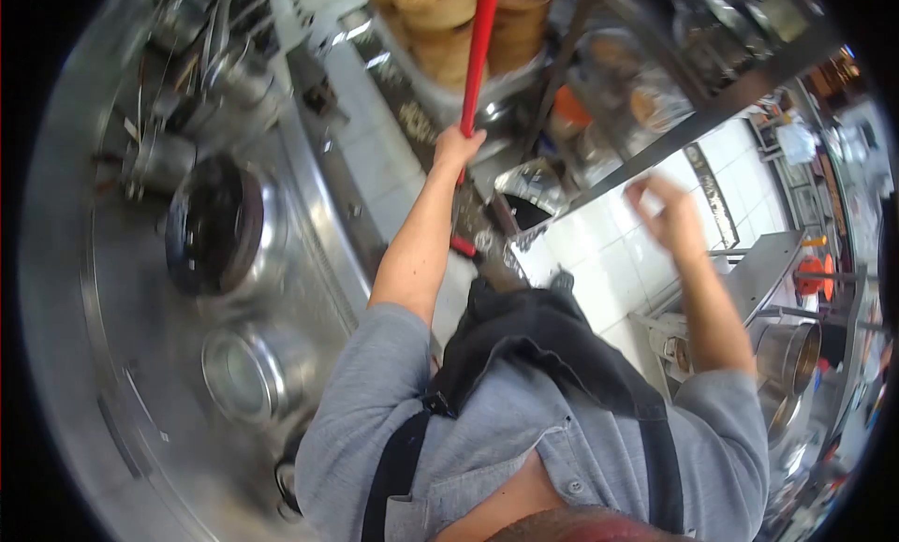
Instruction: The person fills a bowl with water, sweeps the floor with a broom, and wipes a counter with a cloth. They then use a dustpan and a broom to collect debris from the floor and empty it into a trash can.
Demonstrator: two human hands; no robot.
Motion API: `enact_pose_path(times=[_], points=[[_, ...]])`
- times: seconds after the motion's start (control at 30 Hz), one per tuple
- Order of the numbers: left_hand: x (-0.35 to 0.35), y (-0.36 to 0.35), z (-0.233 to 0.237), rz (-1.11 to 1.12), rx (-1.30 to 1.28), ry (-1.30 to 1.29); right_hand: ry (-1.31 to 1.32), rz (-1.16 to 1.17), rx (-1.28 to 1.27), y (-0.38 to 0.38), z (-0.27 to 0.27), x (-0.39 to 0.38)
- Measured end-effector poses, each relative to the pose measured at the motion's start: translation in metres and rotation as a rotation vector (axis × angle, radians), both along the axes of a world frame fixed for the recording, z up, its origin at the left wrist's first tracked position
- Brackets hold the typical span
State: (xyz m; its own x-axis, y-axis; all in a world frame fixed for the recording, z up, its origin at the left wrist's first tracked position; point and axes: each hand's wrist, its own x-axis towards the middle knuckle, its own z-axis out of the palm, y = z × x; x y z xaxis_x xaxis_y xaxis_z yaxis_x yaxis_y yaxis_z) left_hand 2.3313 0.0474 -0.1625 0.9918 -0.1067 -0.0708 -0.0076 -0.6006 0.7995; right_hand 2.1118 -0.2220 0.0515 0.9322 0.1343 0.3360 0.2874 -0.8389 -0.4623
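Along the left, a broad steel counter, with pots and utensils on top. Through the middle and right, pale floor tiles, wet-looking and bright in places. At upper right, over the tiles, a metal rack, with bowls and an orange item partly blurred behind the frame. Across the bottom, a grey shirt under a black apron. At top centre, bamboo steamers piled in a tub. On the counter, a wide dark-topped pot, and nearer the shirt, a smaller steel pot.

Down from the top edge to the left hand, in front of the steamers and tub, a red pole. Farther down, near the feet, a red piece; unclear whether part of the same pole.

Left hand: closed around the pole, arm stretched forward beside the counter. Right hand: blurred and half open, fingers bent, with a gap to the thumb; in view over the tiles, near the rack, well apart from the pole.
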Motion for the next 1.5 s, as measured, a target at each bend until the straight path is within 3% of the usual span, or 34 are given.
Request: enact_pose_path(times=[0.03, 0.1, 0.27, 0.33, 0.37, 0.4, 0.43, 0.5, 0.53, 0.57, 0.6, 0.63, 0.67, 0.7, 0.73, 0.77, 0.8, 0.9, 1.07, 1.23, 1.5], points=[[0.015, -0.011, -0.007, -0.034, -0.008, 0.001, 0.188, -0.068, 0.017, -0.020, -0.030, -0.020], [0.037, -0.033, -0.023, -0.049, 0.018, -0.056, 0.289, -0.212, 0.040, -0.054, -0.075, -0.069], [0.064, -0.087, -0.027, -0.111, 0.036, -0.031, 0.679, -1.074, -0.002, -0.150, -0.193, -0.280], [0.109, -0.097, -0.087, -0.076, 0.087, 0.055, 0.861, -1.409, -0.014, -0.165, -0.227, -0.376], [0.095, -0.106, -0.061, -0.079, 0.200, -0.035, 0.965, -1.478, -0.044, -0.168, -0.240, -0.413], [0.111, -0.104, -0.086, -0.138, 0.077, -0.021, 0.958, -1.525, -0.076, -0.170, -0.262, -0.451], [0.085, -0.117, -0.047, -0.127, 0.164, 0.019, 0.965, -1.549, -0.053, -0.165, -0.273, -0.467], [0.097, -0.114, -0.080, -0.112, 0.119, 0.044, 1.066, -1.614, 0.077, -0.166, -0.286, -0.481], [0.083, -0.115, -0.073, -0.065, 0.150, 0.105, 1.059, -1.569, 0.129, -0.168, -0.303, -0.479], [0.090, -0.106, -0.101, -0.096, 0.433, 0.053, 1.054, -1.521, 0.182, -0.171, -0.316, -0.471], [0.054, -0.115, -0.083, -0.145, 0.618, -0.013, 1.009, -1.488, 0.275, -0.176, -0.317, -0.451], [0.024, -0.119, -0.080, -0.186, 0.582, 0.028, 0.968, -1.453, 0.368, -0.182, -0.315, -0.426], [0.025, -0.094, -0.137, -0.249, 0.842, 0.020, 0.877, -1.438, 0.357, -0.187, -0.334, -0.409], [-0.004, -0.094, -0.137, -0.413, 1.035, 0.152, 0.894, -1.340, 0.413, -0.199, -0.333, -0.385], [-0.009, -0.078, -0.184, -0.513, 1.138, 0.352, 0.843, -1.268, 0.413, -0.211, -0.324, -0.359], [-0.040, -0.079, -0.210, -0.750, 1.229, 0.367, 0.803, -1.232, 0.468, -0.223, -0.312, -0.334], [-0.062, -0.088, -0.184, -1.228, 1.188, 0.442, 0.765, -1.180, 0.499, -0.235, -0.303, -0.316], [-0.088, -0.148, -0.140, -1.241, 1.203, 0.399, 0.644, -1.023, 0.577, -0.278, -0.259, -0.281], [-0.088, -0.246, -0.134, -1.324, 1.233, 0.262, 0.492, -1.003, 0.478, -0.359, -0.208, -0.268], [-0.114, -0.457, -0.156, -1.736, 1.228, -0.020, 0.332, -1.062, 0.403, -0.433, -0.186, -0.246], [-0.091, -0.697, -0.169, -2.052, 1.223, -0.438, 0.330, -1.115, 0.421, -0.519, -0.176, -0.212]])
